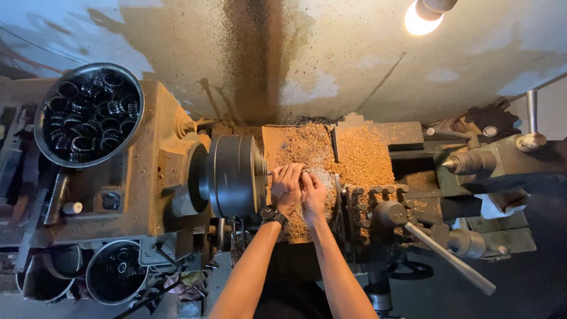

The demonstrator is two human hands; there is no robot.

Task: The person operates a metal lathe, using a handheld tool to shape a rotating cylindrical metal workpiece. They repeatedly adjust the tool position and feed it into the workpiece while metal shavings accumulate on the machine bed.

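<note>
Shaving-strewn lathe bed (354, 155) beneath both hands, under stained wall (266, 53)

Your left hand (287, 188) and right hand (313, 192) press together, fingers (293, 172) curled over a thin metal rod (270, 173). The rod lies level and juts from the face of the dark round chuck (233, 175) at your left. Most of the rod is hidden under your hands.
</note>
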